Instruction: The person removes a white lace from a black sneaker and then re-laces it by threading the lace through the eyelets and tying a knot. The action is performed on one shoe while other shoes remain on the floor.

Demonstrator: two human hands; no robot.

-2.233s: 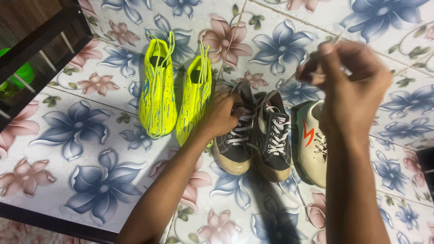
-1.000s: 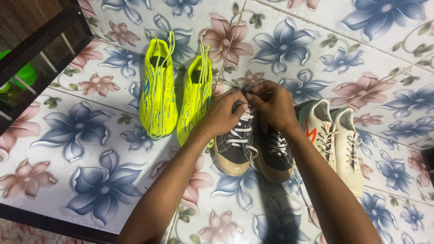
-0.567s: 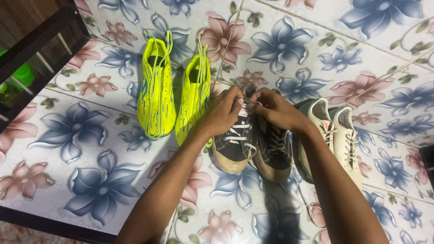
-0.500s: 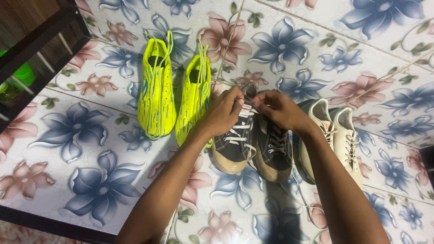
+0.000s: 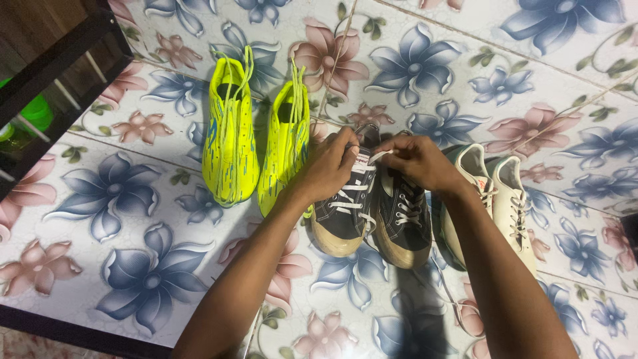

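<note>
— Sneaker, the black one with white laces, is it in a hand?

— Yes. The left hand is pressed on its tongue, fingers curled together at the top of the lacing. The right hand is close beside it and pinches the end of a white lace between thumb and finger.

— Where does this shoe stand?

— On the floor of tiles with blue and pink flowers, toe toward the person. It touches a second black sneaker on its right.

— And around this pair?

— To the left stand two neon yellow boots, just beside. To the right are two cream shoes, partly behind the right forearm. A dark shelf frame is at the far left, well apart.
</note>
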